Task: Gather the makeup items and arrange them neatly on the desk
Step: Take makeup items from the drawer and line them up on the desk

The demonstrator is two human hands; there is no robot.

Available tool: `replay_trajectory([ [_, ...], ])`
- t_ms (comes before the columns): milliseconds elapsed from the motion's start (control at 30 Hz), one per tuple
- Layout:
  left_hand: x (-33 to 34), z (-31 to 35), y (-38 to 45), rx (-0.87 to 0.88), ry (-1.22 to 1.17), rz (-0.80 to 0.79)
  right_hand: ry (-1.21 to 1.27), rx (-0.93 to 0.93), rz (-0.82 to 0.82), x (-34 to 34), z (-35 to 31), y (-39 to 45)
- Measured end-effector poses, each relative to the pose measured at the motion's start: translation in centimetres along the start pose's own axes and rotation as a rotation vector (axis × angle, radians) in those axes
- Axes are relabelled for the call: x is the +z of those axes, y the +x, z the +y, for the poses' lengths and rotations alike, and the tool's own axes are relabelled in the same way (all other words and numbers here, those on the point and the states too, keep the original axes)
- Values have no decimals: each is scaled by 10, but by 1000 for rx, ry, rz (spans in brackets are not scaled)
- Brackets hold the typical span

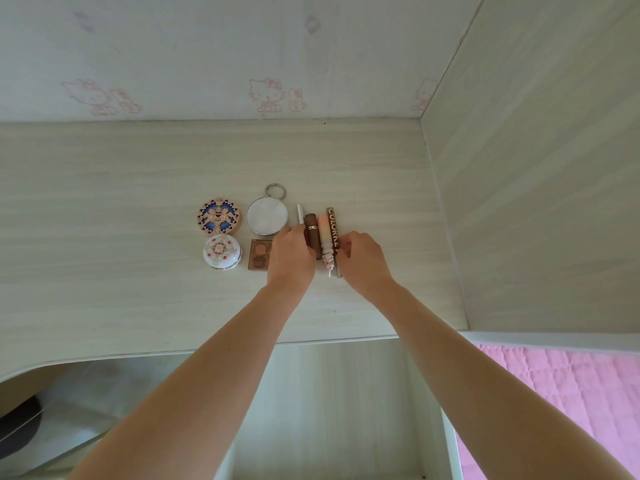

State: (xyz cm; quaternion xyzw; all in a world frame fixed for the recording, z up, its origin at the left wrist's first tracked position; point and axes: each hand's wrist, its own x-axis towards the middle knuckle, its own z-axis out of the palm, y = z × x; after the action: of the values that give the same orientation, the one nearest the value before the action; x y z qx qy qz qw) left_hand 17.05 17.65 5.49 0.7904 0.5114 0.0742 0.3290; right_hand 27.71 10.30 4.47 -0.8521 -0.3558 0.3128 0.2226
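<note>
Four stick-shaped makeup items lie side by side on the pale wood desk point(138, 188): a thin white pen point(300, 213), a brown lipstick tube point(311, 235), a pink and white tube point(326, 244) and a brown lettered bar point(332, 228). My left hand point(291, 258) presses against the left side of this row, covering the pen's lower part. My right hand point(362, 261) touches the bar's right side with bent fingers. To the left lie a round silver mirror with a ring point(267, 216), a small brown square palette point(259, 254), a patterned blue and pink compact point(218, 216) and a white floral compact point(221, 252).
A wall with cartoon cat prints point(266, 95) backs the desk, and a wood side panel point(536, 202) closes it on the right. Below the desk's front edge are a shelf opening point(329, 410) and pink quilted bedding point(554, 393) at the right.
</note>
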Motion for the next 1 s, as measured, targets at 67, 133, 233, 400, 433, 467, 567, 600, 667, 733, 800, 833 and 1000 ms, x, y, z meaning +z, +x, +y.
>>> replay_trajectory([
  [67,-2,-2,-4,37,37,-10,-55,-39,-5,-3,2,-4],
  [133,-4,-4,-8,86,79,-19,-122,-78,-14,-7,5,-8],
  [233,-9,-8,-17,151,139,7,-216,-129,-24,-11,11,-18],
  [400,-15,-15,-47,296,260,36,-304,-192,-11,-11,24,-48],
  [433,-16,-16,-55,331,272,41,-318,-204,-9,-11,26,-55],
  [467,-17,-17,-64,363,279,46,-331,-223,-5,-10,29,-63],
  [567,-13,-21,-98,427,299,47,-374,-313,32,-7,40,-91],
  [600,-10,-22,-111,440,310,37,-387,-335,41,-6,44,-102],
  [667,-3,-28,-138,442,332,12,-405,-373,47,-2,54,-125],
  [733,7,-35,-166,412,342,0,-412,-406,44,3,66,-149],
  [800,17,-43,-195,370,347,-4,-399,-419,33,9,80,-171],
  [833,21,-48,-210,350,349,-7,-395,-419,18,13,87,-182],
  [1000,49,-74,-283,254,323,-92,-405,-422,-67,33,128,-237],
])
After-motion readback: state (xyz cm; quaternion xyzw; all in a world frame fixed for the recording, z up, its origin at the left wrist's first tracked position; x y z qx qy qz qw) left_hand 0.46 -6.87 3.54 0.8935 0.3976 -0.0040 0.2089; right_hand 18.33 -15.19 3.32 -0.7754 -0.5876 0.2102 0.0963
